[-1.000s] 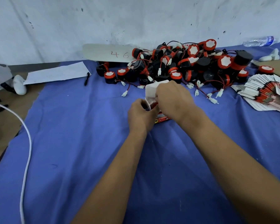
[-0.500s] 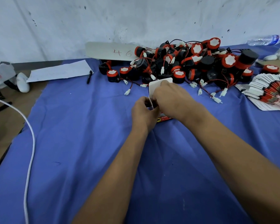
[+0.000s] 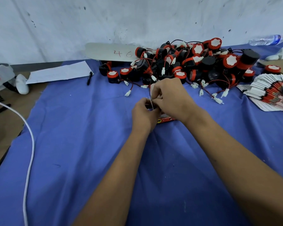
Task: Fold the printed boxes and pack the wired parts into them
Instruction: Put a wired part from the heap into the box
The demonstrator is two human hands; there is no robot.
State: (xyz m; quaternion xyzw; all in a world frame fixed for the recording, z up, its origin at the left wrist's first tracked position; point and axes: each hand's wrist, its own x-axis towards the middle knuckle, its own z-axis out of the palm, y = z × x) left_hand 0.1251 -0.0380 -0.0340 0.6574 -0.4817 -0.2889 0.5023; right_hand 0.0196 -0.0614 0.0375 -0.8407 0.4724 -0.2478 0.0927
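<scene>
a blue cloth [image 3: 72, 160] covers most of the table, its left edge running beside a white cable [image 3: 29, 160], with bare cloth on the near side of the hands. against the far wall lies a pile of wired parts [image 3: 194, 62]; a fanned stack of flat boxes [image 3: 271, 95] sits at the right edge. mid-cloth, the right hand [image 3: 171, 98] and left hand [image 3: 144, 113] both curl round a printed box [image 3: 165, 119], seemingly pinching its white flap. a pen [image 3: 89, 78] lies far left.
</scene>
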